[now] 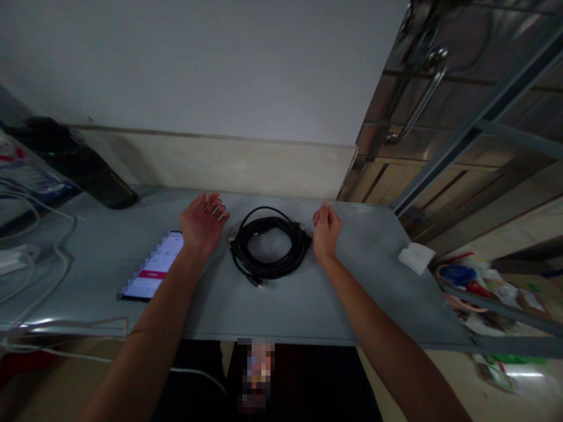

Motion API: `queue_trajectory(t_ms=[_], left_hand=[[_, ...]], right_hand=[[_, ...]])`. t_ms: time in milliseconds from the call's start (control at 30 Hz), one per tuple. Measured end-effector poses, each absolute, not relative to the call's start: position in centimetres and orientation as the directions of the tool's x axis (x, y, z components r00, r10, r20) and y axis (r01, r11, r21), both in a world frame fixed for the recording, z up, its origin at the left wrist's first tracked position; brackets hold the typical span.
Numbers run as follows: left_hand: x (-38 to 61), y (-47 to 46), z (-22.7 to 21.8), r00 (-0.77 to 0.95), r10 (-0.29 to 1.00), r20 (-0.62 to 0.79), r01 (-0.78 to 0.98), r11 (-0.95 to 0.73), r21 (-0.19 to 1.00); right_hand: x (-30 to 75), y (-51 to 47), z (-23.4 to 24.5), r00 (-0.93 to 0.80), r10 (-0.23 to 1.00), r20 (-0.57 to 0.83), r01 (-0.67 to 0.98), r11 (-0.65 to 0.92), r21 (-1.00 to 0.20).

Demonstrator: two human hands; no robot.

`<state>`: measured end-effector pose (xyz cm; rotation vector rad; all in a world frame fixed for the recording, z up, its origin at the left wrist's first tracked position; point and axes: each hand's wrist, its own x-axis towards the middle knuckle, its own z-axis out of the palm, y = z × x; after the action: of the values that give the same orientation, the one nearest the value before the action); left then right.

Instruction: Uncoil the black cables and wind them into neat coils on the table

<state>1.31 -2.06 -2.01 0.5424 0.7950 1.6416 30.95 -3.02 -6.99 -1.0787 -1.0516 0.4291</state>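
A coiled black cable (271, 271) lies on the grey table (264, 319), with one plug end sticking out at its near side. To the left of the coil, my left hand (203, 225) rests palm up, fingers loosely curled and apart, holding nothing. My right hand (326, 230) is at the coil's right side, its fingers folded in towards the palm, and I see no object in it. Under my left forearm, a phone (152, 274) with a lit screen lies partly covered.
A dark bottle (83, 167) stands at the back left, near white cords (65, 252). A folded white paper (417, 258) lies by the right edge. Beyond that edge are a metal frame (461, 140) and a bin (466, 302) of rubbish. A wall (220, 76) closes the back.
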Motion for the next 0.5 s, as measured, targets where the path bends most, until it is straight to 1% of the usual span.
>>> queue_trajectory(t_ms=[167,267,333,400,467,500], left_hand=[[1.4,-2.2,-1.9,-0.211,0.975,-0.062,-0.651,-0.094,0.753],[1.6,-2.3,-1.8,-0.222,0.972,-0.069,-0.642,-0.093,0.761],[1.7,-2.3,-1.8,-0.229,0.97,-0.083,-0.64,-0.086,0.764],[1.8,-2.3,-1.8,-0.226,0.97,-0.087,-0.635,-0.079,0.769],[1.8,-2.3,-1.8,-0.214,0.973,-0.084,-0.629,-0.071,0.775],[1.7,-2.2,-1.9,-0.21,0.974,-0.083,-0.628,-0.07,0.775]], right_hand=[[30.8,-4.0,-6.2,0.412,0.714,0.565,0.268,0.498,-0.825],[30.5,-5.4,-5.2,0.263,0.701,0.662,0.338,0.576,-0.744],[29.9,-6.4,-4.7,0.073,0.673,0.736,0.368,0.668,-0.647],[29.0,-7.3,-4.4,-0.178,0.588,0.789,0.379,0.781,-0.497],[27.9,-8.0,-4.4,-0.414,0.479,0.774,0.363,0.867,-0.342],[27.4,-8.4,-4.5,-0.499,0.441,0.745,0.357,0.889,-0.287]])
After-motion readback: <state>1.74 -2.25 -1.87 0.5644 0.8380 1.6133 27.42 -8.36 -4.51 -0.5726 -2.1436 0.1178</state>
